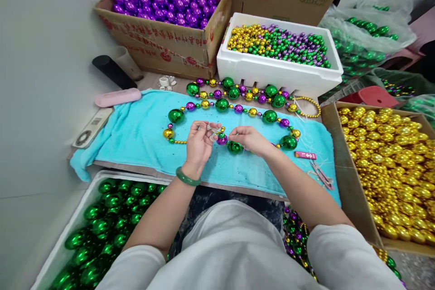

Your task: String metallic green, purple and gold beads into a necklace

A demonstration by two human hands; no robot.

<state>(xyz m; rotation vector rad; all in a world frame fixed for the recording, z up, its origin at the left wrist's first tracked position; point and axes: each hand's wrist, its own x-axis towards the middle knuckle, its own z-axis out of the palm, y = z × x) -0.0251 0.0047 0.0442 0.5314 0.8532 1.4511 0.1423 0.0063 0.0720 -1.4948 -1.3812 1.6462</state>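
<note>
A bead necklace [222, 105] of green, purple and gold beads lies in a loop on the turquoise towel [142, 133]. At its near side, my left hand [200, 142] pinches a thin whitish string beside small gold beads; a green bangle [188, 177] circles that wrist. Close by on the right, my right hand [249, 138] has its fingertips pressed together on the string by a purple bead [222, 139]. A large green bead [234, 147] hangs just below, between both hands. The string itself is too fine to follow fully.
Behind the towel lies another bead strand [271, 91]. A pink lighter [305, 155] and thread snips [322, 176] rest at right. Around stand a carton of purple beads [152, 38], a white foam box [272, 65], a gold-bead carton [351, 186] and a green-bead bin [61, 240].
</note>
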